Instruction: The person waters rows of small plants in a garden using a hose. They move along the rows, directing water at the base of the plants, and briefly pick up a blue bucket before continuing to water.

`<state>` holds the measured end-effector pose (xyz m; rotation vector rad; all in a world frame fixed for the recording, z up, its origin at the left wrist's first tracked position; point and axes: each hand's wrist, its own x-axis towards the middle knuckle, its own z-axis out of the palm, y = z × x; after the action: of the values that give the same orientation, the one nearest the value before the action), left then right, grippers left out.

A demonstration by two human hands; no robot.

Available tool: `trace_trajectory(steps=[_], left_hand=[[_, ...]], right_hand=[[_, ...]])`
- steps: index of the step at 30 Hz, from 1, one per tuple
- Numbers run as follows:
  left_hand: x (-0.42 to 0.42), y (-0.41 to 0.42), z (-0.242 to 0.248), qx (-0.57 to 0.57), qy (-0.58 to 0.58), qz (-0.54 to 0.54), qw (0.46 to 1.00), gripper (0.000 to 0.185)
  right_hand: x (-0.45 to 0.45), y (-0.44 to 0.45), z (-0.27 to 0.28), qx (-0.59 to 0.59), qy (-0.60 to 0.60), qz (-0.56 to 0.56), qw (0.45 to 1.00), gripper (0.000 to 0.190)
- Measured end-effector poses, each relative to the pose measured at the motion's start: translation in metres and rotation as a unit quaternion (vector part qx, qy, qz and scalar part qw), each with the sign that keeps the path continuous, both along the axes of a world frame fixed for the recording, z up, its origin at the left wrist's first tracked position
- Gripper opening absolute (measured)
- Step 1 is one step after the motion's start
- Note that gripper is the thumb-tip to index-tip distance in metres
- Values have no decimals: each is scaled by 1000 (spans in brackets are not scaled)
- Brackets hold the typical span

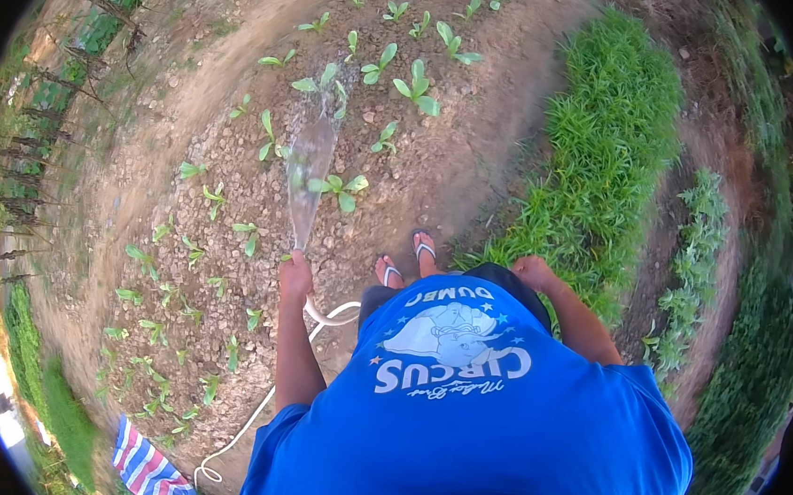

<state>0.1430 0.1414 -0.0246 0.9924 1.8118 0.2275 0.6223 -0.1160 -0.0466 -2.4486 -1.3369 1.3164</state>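
Observation:
My left hand [295, 276] is closed around the end of a white garden hose [256, 408], which trails down past my side. A fan of water [310, 169] sprays forward from its mouth onto seedlings and soil. One leafy seedling [342, 190] stands just right of the spray, and another [417, 90] grows farther up the bed. My right hand [534, 272] hangs curled beside my dark shorts, near the grassy green plants; whether it holds anything I cannot tell.
Young plants [192, 251] dot the dry, clod-covered bed at left. A dense green strip [609, 118] runs along the right, with taller leafy plants [695, 273] beyond. My sandalled feet [424, 250] stand on bare soil. Striped sheeting [150, 470] lies at lower left.

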Motion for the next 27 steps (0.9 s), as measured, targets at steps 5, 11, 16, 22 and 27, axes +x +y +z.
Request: trace_trajectory(steps=[5, 11, 16, 22, 27], left_hand=[[5, 6, -23, 51, 13, -45, 998, 56], [15, 15, -44, 68, 8, -79, 995, 55], [40, 18, -19, 62, -38, -100, 992, 54], [58, 21, -3, 74, -55, -123, 988, 55], [63, 25, -21, 105, -15, -171, 980, 55]], right_hand=[[-2, -8, -4, 1, -14, -8, 1000, 35], [-4, -13, -3, 2, -5, -21, 1000, 35], [-4, -18, -8, -1, -6, -21, 1000, 35], [-3, -23, -8, 17, 5, -41, 999, 36], [-2, -27, -9, 17, -2, -52, 999, 35]])
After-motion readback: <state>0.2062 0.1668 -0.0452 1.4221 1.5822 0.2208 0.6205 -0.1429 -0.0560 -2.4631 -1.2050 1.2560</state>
